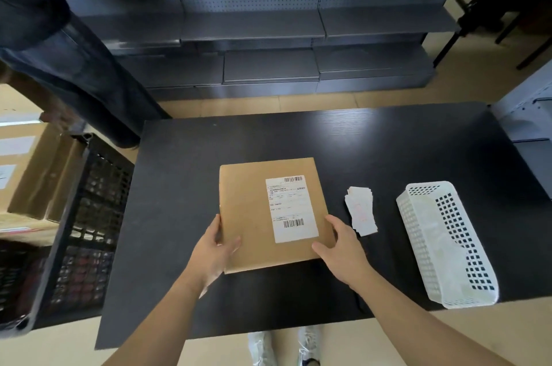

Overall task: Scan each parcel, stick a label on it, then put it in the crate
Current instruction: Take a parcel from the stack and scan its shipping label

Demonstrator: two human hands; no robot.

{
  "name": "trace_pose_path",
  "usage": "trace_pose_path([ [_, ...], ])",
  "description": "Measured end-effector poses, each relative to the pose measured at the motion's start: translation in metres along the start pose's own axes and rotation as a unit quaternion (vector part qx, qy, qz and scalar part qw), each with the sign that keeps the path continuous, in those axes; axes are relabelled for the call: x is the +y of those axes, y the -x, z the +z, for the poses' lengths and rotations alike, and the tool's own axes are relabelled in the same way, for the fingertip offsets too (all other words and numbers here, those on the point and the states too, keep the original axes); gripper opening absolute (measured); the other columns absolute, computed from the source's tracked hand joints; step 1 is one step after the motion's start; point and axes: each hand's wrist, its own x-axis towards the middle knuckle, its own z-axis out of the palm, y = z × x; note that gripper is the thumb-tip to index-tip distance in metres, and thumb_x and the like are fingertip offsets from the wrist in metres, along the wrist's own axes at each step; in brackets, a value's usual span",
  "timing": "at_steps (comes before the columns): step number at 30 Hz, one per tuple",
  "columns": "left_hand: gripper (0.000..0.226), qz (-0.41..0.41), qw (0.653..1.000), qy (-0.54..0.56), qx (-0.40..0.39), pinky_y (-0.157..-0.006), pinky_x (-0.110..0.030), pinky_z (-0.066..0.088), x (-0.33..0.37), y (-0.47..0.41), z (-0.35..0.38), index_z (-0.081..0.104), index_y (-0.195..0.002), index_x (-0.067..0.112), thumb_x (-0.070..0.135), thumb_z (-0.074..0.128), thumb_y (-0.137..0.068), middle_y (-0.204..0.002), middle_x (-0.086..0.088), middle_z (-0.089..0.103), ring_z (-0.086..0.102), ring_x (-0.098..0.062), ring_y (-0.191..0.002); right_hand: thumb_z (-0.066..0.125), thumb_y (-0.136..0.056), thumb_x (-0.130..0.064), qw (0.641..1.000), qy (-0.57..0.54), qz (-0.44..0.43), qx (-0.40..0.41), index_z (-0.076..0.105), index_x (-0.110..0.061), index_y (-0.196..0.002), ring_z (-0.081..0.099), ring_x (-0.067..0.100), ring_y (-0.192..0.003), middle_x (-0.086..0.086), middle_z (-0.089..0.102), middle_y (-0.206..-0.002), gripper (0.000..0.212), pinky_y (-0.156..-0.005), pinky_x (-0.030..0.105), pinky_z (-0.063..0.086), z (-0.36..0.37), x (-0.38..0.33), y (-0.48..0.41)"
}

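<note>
A flat brown parcel (pixel 251 210) lies on the black table (pixel 388 150), with a white shipping label (pixel 291 208) stuck on its right half. My left hand (pixel 216 249) grips the parcel's near left edge, thumb on top. My right hand (pixel 343 249) holds the near right corner, fingers along the edge. A small stack of white labels (pixel 361 211) lies just right of the parcel. The black lattice crate (pixel 74 216) stands on the floor left of the table. No scanner is visible.
A white perforated basket (pixel 448 246) lies on the table's right side. Cardboard boxes (pixel 27 168) sit at far left beyond the crate. A person in dark trousers (pixel 74 66) stands at the far left. Grey shelving (pixel 254 36) with small boxes runs behind.
</note>
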Motion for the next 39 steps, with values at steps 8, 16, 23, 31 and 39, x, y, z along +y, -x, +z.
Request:
trace_pose_path([
  [8,0.049,-0.003,1.0,-0.01,-0.022,-0.09,-0.027,0.049,-0.014,-0.001,0.01,0.041,-0.113,0.061,0.016,0.057,-0.101,-0.116,0.026,0.062,0.062,0.001,-0.105,0.068,-0.097,-0.021,0.994,0.018,-0.015,0.109,0.044,-0.025,-0.152,0.049,0.019,-0.133,-0.001,0.043,-0.15,0.06,-0.113,0.038,0.042,-0.019,0.048,0.018],
  [16,0.072,-0.022,0.997,-0.07,-0.034,-0.105,-0.035,0.043,-0.014,0.0,0.018,0.009,-0.159,0.037,0.023,0.052,-0.104,-0.141,0.015,0.049,0.051,-0.013,-0.12,0.062,-0.088,-0.067,0.965,0.196,0.136,0.106,0.022,-0.018,-0.16,0.038,0.03,-0.143,0.008,0.033,-0.158,0.096,-0.109,0.052,0.04,-0.018,0.102,0.019],
  [23,0.078,0.008,0.991,-0.135,0.022,-0.118,-0.038,0.033,-0.016,0.002,0.026,0.008,-0.161,0.023,0.021,0.057,-0.101,-0.157,0.01,0.031,0.039,-0.018,-0.141,0.056,-0.083,-0.078,0.945,0.234,0.159,0.164,0.03,-0.013,-0.152,0.043,0.031,-0.135,0.011,0.041,-0.148,0.098,-0.099,0.052,0.046,0.004,0.096,0.0],
  [31,0.046,0.226,0.89,-0.393,0.045,-0.113,-0.032,0.034,-0.041,0.018,0.047,0.045,-0.147,0.031,0.02,0.048,-0.102,-0.152,0.009,0.038,0.033,-0.02,-0.139,0.059,-0.083,-0.072,0.94,0.252,0.149,0.176,0.043,-0.012,-0.135,0.049,0.03,-0.123,0.009,0.049,-0.133,0.081,-0.088,0.046,0.05,0.003,0.094,-0.004],
  [39,0.047,0.236,0.873,-0.425,0.05,-0.117,-0.042,0.034,-0.052,0.018,0.053,0.048,-0.147,0.025,0.019,0.055,-0.1,-0.156,0.0,0.036,0.034,-0.028,-0.141,0.066,-0.08,-0.067,0.942,0.243,0.138,0.188,0.046,-0.009,-0.132,0.051,0.031,-0.118,0.011,0.051,-0.128,0.081,-0.086,0.044,0.052,0.008,0.101,-0.005],
])
